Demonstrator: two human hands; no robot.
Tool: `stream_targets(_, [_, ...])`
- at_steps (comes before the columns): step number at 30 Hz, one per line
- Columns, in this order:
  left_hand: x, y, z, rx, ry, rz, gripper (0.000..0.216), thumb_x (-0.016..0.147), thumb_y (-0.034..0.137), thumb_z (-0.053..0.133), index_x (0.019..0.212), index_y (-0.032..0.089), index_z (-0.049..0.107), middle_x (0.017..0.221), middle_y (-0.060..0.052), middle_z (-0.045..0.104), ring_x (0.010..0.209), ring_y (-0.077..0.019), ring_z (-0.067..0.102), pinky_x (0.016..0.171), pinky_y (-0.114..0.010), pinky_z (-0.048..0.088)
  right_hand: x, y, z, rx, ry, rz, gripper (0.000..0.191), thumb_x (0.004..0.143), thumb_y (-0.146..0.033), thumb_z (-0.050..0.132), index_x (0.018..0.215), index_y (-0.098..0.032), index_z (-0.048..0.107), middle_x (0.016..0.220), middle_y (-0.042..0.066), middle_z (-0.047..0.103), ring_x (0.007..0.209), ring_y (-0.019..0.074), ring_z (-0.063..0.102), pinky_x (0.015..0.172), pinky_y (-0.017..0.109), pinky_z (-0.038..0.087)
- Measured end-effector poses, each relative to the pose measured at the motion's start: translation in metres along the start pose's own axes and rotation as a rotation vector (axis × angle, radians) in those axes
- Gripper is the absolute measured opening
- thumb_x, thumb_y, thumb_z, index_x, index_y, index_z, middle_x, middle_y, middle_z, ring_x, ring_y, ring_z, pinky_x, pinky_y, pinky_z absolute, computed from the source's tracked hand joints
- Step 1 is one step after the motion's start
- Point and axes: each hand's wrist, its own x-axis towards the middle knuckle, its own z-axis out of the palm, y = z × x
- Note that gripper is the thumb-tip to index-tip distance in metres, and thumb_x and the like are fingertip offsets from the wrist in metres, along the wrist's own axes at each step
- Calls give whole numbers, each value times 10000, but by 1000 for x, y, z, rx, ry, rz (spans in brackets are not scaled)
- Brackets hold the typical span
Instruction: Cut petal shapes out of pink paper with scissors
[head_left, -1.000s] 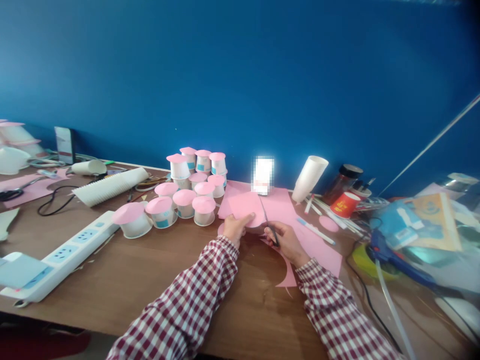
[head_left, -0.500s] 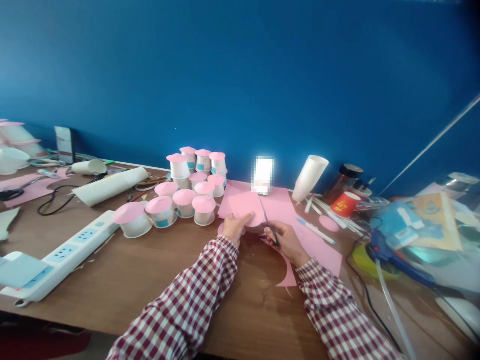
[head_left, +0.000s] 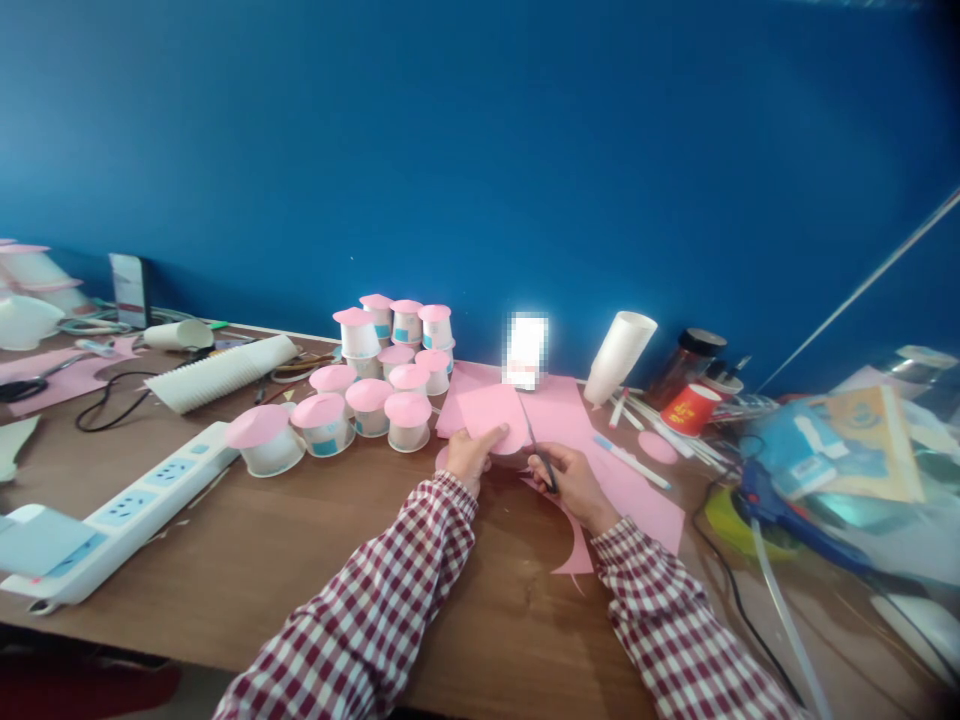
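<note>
Pinched between the thumb and fingers of my left hand (head_left: 469, 455) is a piece of pink paper (head_left: 487, 412) with a partly rounded edge. My right hand (head_left: 571, 484) is closed around the dark handles of a pair of scissors (head_left: 550, 470). Their blades reach up along the right edge of that paper. A curved pink offcut (head_left: 580, 548) trails below the right hand onto the table. Behind and under both hands lie larger pink sheets (head_left: 646, 508). To the left stand several white paper cups with pink paper tops (head_left: 409, 412).
A white power strip (head_left: 135, 510) lies front left, with a stack of paper cups (head_left: 225, 372) behind it. Another cup stack (head_left: 621, 350) leans near the blue wall. On the right are a red cup (head_left: 690, 410), a marker (head_left: 634, 462), a blue glue gun (head_left: 802, 530) and cables.
</note>
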Motion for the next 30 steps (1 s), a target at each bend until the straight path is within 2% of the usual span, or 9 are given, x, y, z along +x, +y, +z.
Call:
stream_targets(4, [-1, 0, 1, 4, -32, -2, 355, 505, 324, 796, 690, 124, 569, 458, 59, 440, 343, -25, 296, 308, -180, 184, 0, 0, 0, -4, 2, -2, 368, 705, -438, 686, 928, -148, 652, 552, -41, 509, 462, 74, 446, 441, 196, 369])
stream_targets(14, [-3, 4, 0, 22, 3, -31, 346, 519, 310, 792, 705, 118, 572, 464, 56, 435, 350, -29, 305, 319, -182, 198, -1, 0, 1, -15, -21, -13, 355, 734, -405, 670, 967, -140, 636, 576, -43, 509, 489, 70, 467, 454, 189, 377])
stream_targets(30, [1, -1, -1, 17, -33, -37, 346, 522, 296, 788, 731, 107, 588, 481, 48, 448, 360, -34, 316, 318, -183, 198, 0, 1, -1, -24, -8, -9, 344, 723, -405, 676, 947, -147, 636, 577, -36, 539, 466, 67, 474, 426, 182, 368])
